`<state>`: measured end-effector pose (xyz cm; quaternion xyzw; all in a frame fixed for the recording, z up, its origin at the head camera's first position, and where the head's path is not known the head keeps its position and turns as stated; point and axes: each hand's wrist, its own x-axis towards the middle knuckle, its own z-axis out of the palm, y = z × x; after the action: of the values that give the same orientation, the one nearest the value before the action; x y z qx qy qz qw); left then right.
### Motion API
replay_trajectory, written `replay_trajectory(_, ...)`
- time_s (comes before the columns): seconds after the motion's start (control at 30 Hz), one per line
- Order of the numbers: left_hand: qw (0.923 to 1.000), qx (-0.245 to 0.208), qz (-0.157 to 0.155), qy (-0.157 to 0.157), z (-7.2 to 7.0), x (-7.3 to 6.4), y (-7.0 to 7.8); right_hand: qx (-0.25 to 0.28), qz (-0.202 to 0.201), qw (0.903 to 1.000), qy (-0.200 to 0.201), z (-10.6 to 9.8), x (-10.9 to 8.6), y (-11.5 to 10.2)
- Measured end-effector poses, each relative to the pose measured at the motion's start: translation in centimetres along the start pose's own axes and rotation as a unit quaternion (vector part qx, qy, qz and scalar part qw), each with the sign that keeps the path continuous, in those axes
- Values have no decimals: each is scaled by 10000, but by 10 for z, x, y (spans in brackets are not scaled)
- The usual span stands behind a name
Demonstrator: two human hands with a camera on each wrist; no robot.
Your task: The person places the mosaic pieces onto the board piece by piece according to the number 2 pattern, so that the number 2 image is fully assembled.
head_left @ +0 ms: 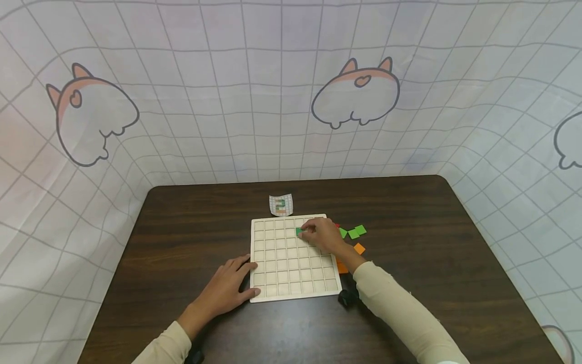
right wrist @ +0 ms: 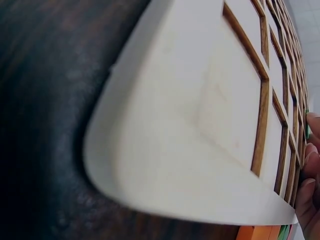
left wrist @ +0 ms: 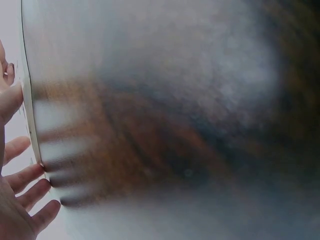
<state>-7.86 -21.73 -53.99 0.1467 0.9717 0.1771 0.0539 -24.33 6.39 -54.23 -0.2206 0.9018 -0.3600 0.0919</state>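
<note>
A cream board (head_left: 272,277) with a grid of square recesses lies on the dark table. My right hand (head_left: 324,235) reaches over its upper right part, thumb and forefinger pinching a dark green square tile (head_left: 298,231) at one of the upper recesses. In the right wrist view only a sliver of that tile (right wrist: 307,131) shows by the fingertips. At the board's left edge rests my left hand (head_left: 224,287), fingers spread, with thumb and fingertips touching the rim. The left wrist view shows these spread fingers (left wrist: 31,194) along the edge.
Light green tiles (head_left: 360,230) and an orange tile (head_left: 359,248) lie right of the board. More orange tiles (head_left: 342,268) and a red one (head_left: 337,225) are partly hidden by the right arm. Behind the board lies a small pattern card (head_left: 281,205). Patterned cloth (head_left: 282,126) surrounds the table.
</note>
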Motion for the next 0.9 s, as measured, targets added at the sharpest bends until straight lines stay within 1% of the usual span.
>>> replay_trajectory(0.3, 10000, 1, -10, 17, -1, 1, 1, -24, -23, 9998, -182, -5, 0, 1)
replay_trajectory(0.43, 10000, 35, -40, 23, 0, 1, 2, 71, -29, 9997, -240, -9, -2, 4)
replay_trajectory(0.57, 10000, 53, -77, 26, 0, 1, 2, 178, -103, 9996, -212, -13, -7, 10)
replay_trajectory(0.77, 10000, 7, -64, 8, 0, 0, 2, 443, -416, 9977, -296, -26, -15, 23)
replay_trajectory(0.83, 10000, 7, -69, -2, 0, 0, 2, 447, -566, 9969, -312, -31, -18, 30)
replay_trajectory(0.9, 10000, -4, -81, -7, 0, 0, 2, 485, -618, 9964, -329, -37, -20, 35)
